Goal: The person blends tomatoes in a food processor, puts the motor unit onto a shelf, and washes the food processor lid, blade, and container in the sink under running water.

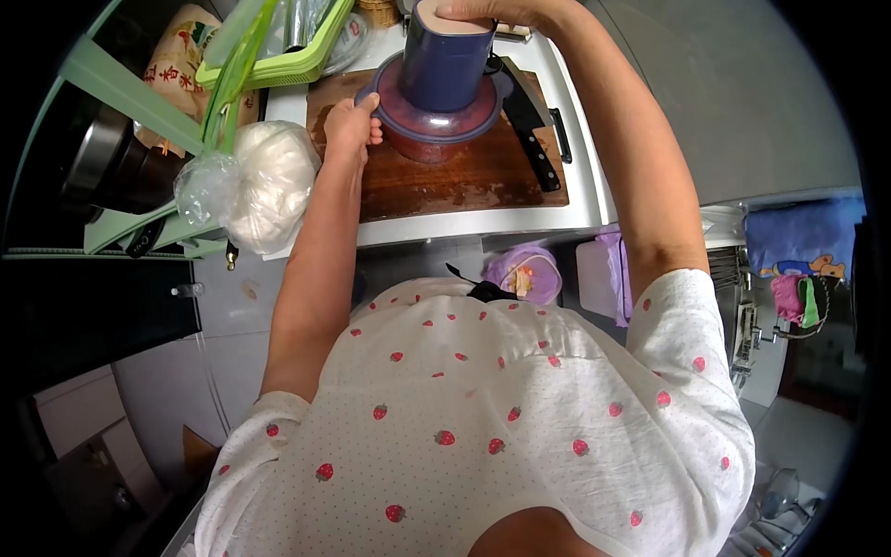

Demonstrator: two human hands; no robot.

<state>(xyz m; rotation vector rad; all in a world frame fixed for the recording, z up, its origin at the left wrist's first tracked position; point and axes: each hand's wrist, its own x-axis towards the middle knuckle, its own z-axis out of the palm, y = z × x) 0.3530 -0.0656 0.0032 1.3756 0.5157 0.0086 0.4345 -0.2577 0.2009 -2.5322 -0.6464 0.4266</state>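
Note:
An electric food chopper (447,72) stands on a wet wooden cutting board (408,193). Its motor unit is dark blue with a pinkish top, over a see-through lid with a blue rim and a bowl (429,148) with reddish contents, hard to make out. My left hand (351,125) is closed on the left edge of the lid, thumb on top. My right hand (487,9) reaches over from the right and presses on the motor unit's top; the frame edge cuts off part of it. Right of the bowl lies a black-handled kitchen knife (531,139).
Left of the board are a plastic bag of white stuff (274,181), long green stalks (225,102) and a lime-green basket (278,67). A dark pot (116,158) stands on the left rack. Below the counter edge sits a purple-lined bin (524,274).

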